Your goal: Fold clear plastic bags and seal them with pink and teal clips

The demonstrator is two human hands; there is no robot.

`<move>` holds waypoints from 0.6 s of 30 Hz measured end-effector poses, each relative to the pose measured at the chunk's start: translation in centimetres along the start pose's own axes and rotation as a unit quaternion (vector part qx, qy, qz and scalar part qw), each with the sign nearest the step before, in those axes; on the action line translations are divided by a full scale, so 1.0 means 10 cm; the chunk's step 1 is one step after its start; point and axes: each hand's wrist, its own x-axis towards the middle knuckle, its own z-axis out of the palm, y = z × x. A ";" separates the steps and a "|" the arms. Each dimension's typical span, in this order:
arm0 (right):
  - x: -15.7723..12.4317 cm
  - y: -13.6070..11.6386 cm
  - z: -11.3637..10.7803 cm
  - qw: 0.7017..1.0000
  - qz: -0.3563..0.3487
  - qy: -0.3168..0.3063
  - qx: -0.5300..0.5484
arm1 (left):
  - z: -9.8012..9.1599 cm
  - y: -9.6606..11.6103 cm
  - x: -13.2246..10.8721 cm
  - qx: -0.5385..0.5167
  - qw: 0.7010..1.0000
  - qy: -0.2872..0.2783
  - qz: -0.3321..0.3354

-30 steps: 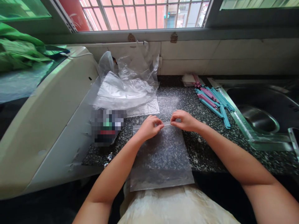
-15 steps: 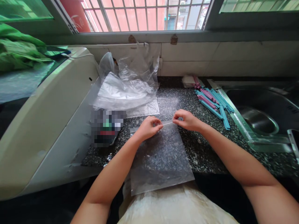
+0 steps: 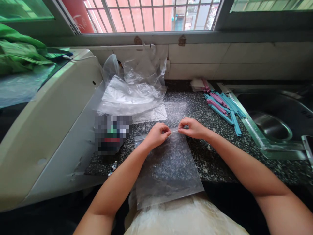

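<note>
A clear plastic zip bag [image 3: 168, 173] lies over the front of the speckled counter, its lower edge hanging past the counter toward my body. Its zip strip runs along the far edge. My left hand [image 3: 158, 134] pinches that strip near the middle, thumb against fingers. Close by on the right, my right hand [image 3: 192, 128] pinches the same strip near its right corner. A short white stretch of the strip shows between the two hands. The bag looks flat, and I see nothing inside it.
A heap of clear plastic bags [image 3: 133, 98] lies at the back left, behind a blurred-out packet [image 3: 112, 135]. Blue and pink sealing clips [image 3: 223, 107] lie right, beside the metal sink [image 3: 271, 127]. A large pale appliance [image 3: 61, 107] borders the counter on the left.
My right hand has slid slightly left along the strip, closer to my left hand. The bag has shifted a little toward me.
</note>
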 end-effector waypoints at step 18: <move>0.04 -0.10 0.09 0.998 0.040 0.020 0.042 | 0.03 -0.02 -0.01 0.008 1.000 0.019 0.024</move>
